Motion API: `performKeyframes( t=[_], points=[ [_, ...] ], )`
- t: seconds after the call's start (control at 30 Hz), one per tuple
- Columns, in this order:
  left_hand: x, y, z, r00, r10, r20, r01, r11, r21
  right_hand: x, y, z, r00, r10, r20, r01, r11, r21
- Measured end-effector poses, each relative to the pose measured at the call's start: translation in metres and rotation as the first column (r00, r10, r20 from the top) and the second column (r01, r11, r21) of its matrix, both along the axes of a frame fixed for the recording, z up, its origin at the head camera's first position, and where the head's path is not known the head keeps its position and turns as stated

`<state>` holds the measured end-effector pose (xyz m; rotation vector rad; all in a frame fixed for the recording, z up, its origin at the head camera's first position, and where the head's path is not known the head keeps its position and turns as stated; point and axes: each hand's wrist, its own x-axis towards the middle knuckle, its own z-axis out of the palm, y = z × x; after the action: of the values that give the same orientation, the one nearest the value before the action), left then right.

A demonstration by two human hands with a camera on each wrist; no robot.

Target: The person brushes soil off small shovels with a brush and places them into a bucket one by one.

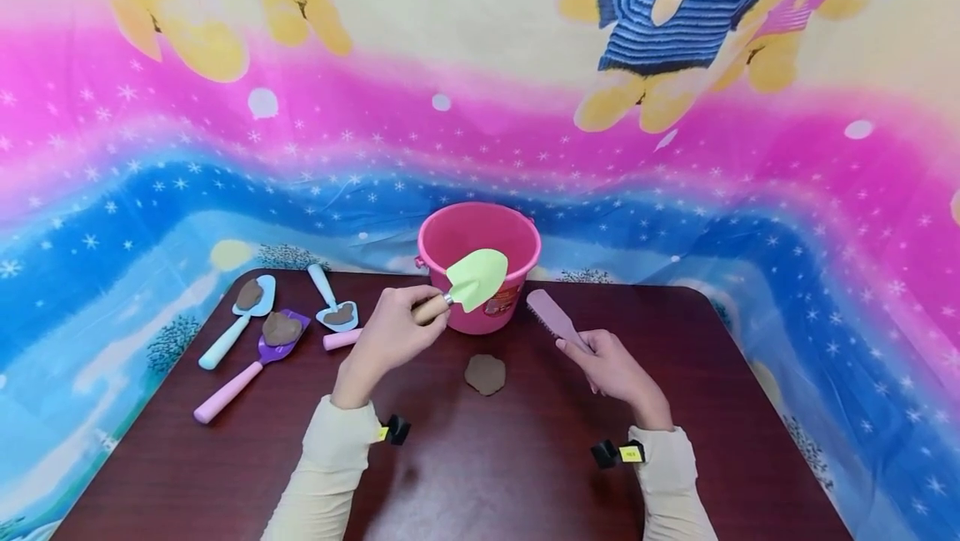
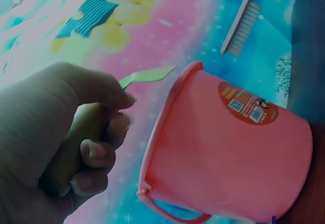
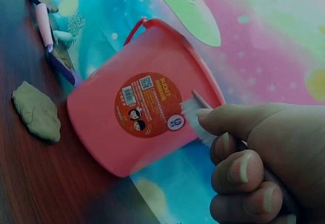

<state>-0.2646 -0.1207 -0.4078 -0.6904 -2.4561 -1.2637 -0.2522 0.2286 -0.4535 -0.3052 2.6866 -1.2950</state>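
Note:
In the head view my left hand (image 1: 392, 328) grips the wooden handle of a small trowel with a light green blade (image 1: 480, 278), raised in front of the bucket's rim. My right hand (image 1: 611, 366) holds a mauve brush (image 1: 553, 318) by its handle, bristles facing down and left. Between and beyond the hands stands a pink bucket (image 1: 480, 320), upright at the table's far edge. Its round orange label (image 3: 147, 104) shows in the right wrist view. A flat lump of brown clay (image 1: 485, 374) lies on the table in front of the bucket.
To the left lie a purple shovel (image 1: 279, 349) and two light blue shovels (image 1: 258, 299), each with brown clay on its blade. A pink handle (image 1: 342, 339) shows partly behind my left hand. A printed cloth (image 1: 480, 141) hangs behind the dark wooden table (image 1: 480, 474).

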Motion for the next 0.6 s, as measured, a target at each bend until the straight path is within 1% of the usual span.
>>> performKeyframes(
  t=[0.17,0.3,0.37,0.43,0.53,0.6],
  points=[
    [-0.008,0.005,0.006,0.996,0.074,-0.055,-0.075,0.997,-0.023,-0.001,0.000,-0.004,1.000,0.015,0.008,-0.015,1.000,0.021],
    [-0.019,0.005,0.011,0.990,0.116,-0.080,-0.120,0.992,-0.045,-0.001,-0.001,-0.006,1.000,0.029,0.011,-0.030,0.998,0.047],
    [-0.025,0.005,0.014,0.989,0.123,-0.077,-0.127,0.990,-0.055,-0.001,-0.002,-0.006,0.999,0.032,0.010,-0.032,0.998,0.054],
    [-0.029,0.004,0.016,0.990,0.130,-0.059,-0.134,0.989,-0.065,-0.001,-0.002,-0.006,0.999,0.037,0.007,-0.038,0.998,0.055],
    [-0.035,0.004,0.019,0.989,0.147,-0.026,-0.149,0.985,-0.085,-0.001,-0.002,-0.007,0.999,0.040,0.013,-0.041,0.998,0.055],
    [-0.038,0.004,0.020,0.987,0.158,-0.021,-0.160,0.982,-0.096,-0.002,-0.002,-0.007,0.999,0.041,0.023,-0.042,0.998,0.056]
  ],
)
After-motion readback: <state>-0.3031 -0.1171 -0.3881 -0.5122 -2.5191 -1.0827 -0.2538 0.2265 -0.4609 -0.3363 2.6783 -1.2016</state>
